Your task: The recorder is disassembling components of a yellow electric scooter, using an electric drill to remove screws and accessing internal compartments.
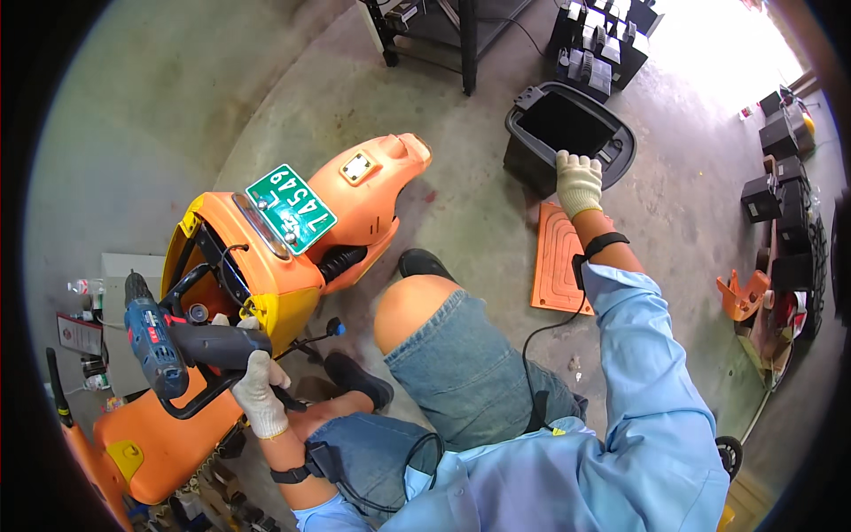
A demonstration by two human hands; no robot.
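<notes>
My left hand [263, 390], in a white knit glove, is closed around the dark handle of a blue-and-black power drill [152, 332]. The drill's chuck points away from me, above the orange-and-yellow scooter [292, 266] at the left. Stretched forward, my gloved right hand [580, 182] has its fingers curled on the near rim of a black plastic bin [612, 106] with a grey edge. That bin stands on the floor. Partly beneath my right forearm lies an orange panel [551, 266] with nested grooves.
A green plate [291, 209] is fixed on the scooter. Several black boxes [589, 66] sit beyond the bin, beside a dark metal table [434, 40]. More black boxes [784, 191] line the right wall, near an orange bracket-like part [743, 295]. A cable [536, 332] runs to my right wrist.
</notes>
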